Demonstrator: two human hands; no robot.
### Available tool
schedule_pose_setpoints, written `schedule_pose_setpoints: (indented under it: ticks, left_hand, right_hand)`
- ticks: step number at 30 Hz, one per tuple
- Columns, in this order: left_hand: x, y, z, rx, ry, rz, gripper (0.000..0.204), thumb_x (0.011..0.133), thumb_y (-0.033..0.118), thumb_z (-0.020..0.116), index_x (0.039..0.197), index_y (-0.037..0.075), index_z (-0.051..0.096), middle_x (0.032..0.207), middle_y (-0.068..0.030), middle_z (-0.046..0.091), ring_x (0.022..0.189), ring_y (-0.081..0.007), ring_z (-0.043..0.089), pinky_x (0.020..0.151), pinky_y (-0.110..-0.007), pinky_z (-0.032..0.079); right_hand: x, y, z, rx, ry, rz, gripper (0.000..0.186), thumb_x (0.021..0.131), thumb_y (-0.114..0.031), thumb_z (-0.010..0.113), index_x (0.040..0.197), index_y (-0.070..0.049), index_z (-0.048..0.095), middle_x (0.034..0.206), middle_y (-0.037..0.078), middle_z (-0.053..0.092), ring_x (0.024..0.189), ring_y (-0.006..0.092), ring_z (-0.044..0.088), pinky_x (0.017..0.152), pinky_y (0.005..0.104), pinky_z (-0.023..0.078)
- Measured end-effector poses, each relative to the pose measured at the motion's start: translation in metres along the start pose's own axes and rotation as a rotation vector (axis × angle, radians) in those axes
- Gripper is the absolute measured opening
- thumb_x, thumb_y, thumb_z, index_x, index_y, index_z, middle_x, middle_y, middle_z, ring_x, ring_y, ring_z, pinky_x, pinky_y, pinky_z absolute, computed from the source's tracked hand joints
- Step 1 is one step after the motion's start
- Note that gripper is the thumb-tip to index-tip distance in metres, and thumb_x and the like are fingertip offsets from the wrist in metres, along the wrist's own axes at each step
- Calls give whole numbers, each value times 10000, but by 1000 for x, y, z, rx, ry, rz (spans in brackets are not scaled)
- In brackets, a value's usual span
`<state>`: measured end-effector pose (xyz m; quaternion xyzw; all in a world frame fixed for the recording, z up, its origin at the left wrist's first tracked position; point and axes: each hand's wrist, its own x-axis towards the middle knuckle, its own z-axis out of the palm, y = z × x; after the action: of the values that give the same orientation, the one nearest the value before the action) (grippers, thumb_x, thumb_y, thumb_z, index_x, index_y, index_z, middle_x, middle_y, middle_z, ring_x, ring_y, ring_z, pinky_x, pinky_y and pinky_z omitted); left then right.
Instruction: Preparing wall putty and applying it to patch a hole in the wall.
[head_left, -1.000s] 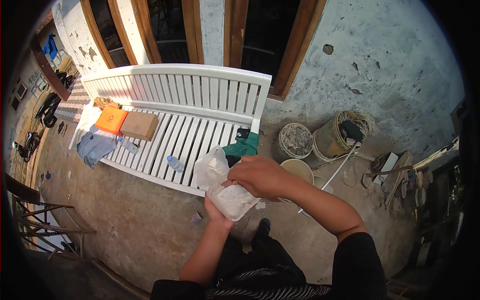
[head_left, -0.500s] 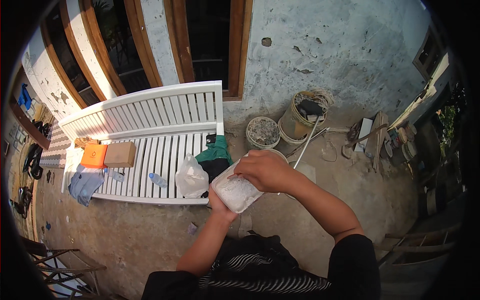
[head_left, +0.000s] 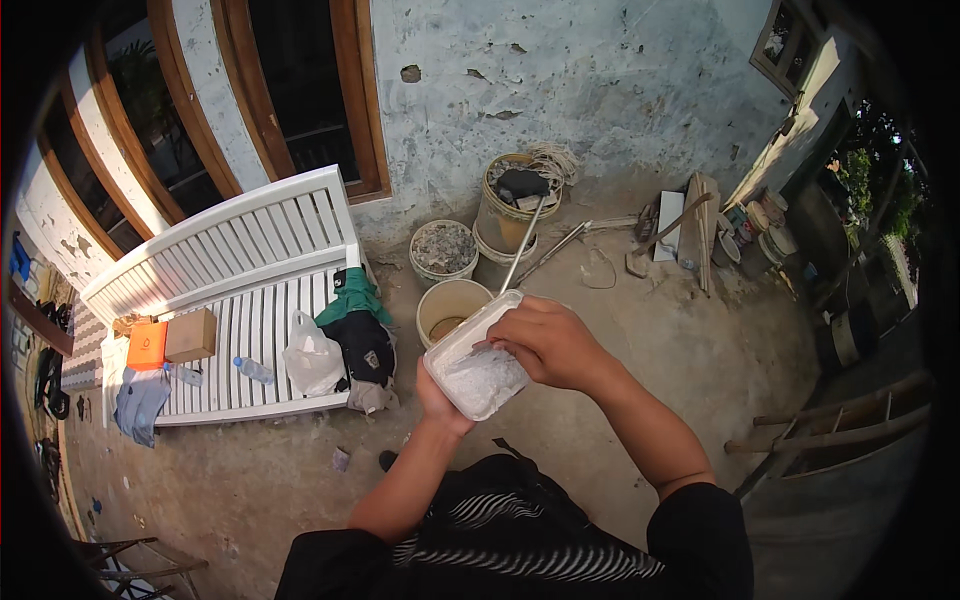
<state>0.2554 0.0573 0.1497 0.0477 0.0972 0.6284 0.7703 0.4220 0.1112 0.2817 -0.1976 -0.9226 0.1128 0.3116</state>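
A pale rectangular plastic container with lumpy white powder in it is held up in front of me. My left hand grips it from the lower left, its fingers mostly hidden by the container. My right hand is over the container's upper right, fingers curled down into the powder; whatever they hold is hidden. Just beyond stands an empty-looking cream bucket. To the left, a white plastic bag lies on the bench, beside a dark and green pile of clothing.
A white slatted bench bears an orange box, cardboard box and bottle. Rubble-filled buckets stand by the wall with a long pole. Boards lean at the right, above a wooden ladder-like frame.
My view has turned rightward, so the bench and wall sit farther left. Both hands still hold position at the container, with the right fingers working slightly lower in it.
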Motion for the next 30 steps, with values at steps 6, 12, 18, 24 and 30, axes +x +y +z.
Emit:
schedule_pose_setpoints:
  ticks: [6,12,18,24,30]
  left_hand:
    - [12,-80,21,33,-49,-109,666,966,507,330,1409,45,516,1380,-165,580,1255,-375,580,1053,-566,477]
    - [30,-138,42,33,-15,-223,670,983,495,305,1443,39,476,1394,-175,570,1272,-402,565,1034,-595,487]
    - [55,-163,56,12,-38,-296,679,981,477,303,1453,15,462,1396,-201,564,1279,-408,559,1053,-592,473]
    - [93,-169,71,18,-78,-270,663,978,452,318,1437,-1,472,1387,-207,572,1221,-371,601,1069,-527,475]
    - [152,-153,66,28,-130,-273,665,980,457,301,1417,-1,505,1362,-185,600,1209,-340,613,1040,-485,496]
  right_hand:
    - [-70,13,-52,-183,53,140,163,809,-85,730,959,-135,690,889,10,674,817,255,591,730,386,480]
    - [-125,23,-84,-272,-42,140,194,761,-134,728,947,-182,696,864,-42,658,860,207,594,739,362,477]
    - [-152,30,-131,-331,32,266,281,764,-86,724,1023,-193,711,993,-47,697,877,219,609,767,366,476]
    - [-151,55,-115,-298,38,257,295,763,-83,702,1025,-214,729,940,-50,691,939,198,640,827,356,504]
    - [-122,92,-130,-255,-40,234,301,743,-43,704,1017,-164,721,992,-26,707,964,217,644,843,359,509]
